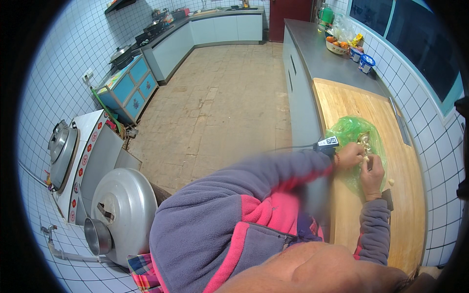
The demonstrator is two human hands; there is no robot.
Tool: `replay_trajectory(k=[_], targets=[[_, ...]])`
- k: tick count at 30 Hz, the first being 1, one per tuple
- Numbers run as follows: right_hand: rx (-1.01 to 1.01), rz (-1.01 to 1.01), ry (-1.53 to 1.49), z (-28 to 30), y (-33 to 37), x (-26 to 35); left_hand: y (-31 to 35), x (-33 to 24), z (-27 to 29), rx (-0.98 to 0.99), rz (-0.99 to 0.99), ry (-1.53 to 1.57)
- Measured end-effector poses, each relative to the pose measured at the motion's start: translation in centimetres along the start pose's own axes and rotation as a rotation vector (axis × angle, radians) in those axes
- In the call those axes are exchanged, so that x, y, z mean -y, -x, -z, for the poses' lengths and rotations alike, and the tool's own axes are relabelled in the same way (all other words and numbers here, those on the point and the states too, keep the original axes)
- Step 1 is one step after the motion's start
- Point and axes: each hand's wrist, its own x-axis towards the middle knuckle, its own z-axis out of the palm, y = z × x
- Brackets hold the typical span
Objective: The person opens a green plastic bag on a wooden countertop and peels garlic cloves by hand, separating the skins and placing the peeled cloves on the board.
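Both hands meet over a crumpled green plastic bag spread on a wooden board. My left hand reaches in from the left, its fingers closed at a small pale piece that looks like a garlic clove. My right hand comes from below, thumb and fingers pinched on the same piece. Just beyond the fingers, a small heap of garlic cloves and skins lies on the bag. One loose clove rests on bare wood right of my right hand. Fine detail between the fingertips is too small to make out.
A knife lies along the board's right edge by the tiled wall. Farther back on the grey counter stand a fruit basket and blue-and-white tubs. At left are a large metal pot and a stove.
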Motion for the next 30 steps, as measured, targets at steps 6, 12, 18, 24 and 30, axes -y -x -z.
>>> replay_trajectory(k=[6,12,18,24,30], targets=[[0.032,-0.167,-0.186,-0.2,0.4,-1.1,0.2,-0.1,-0.3,-0.023,-0.007,-0.021],[0.070,-0.370,-0.513,-0.2,0.2,-1.9,0.3,-0.7,0.2,0.015,-0.025,0.009],[0.117,-0.469,-0.669,-0.3,-0.1,-2.0,0.1,-0.6,1.4,0.109,0.090,0.128],[0.213,-0.521,-0.765,0.8,-0.3,-1.5,0.1,0.0,1.2,0.078,0.093,0.306],[0.251,-0.677,-1.023,1.9,-0.9,-0.8,0.1,-1.0,1.5,0.081,0.188,0.291]])
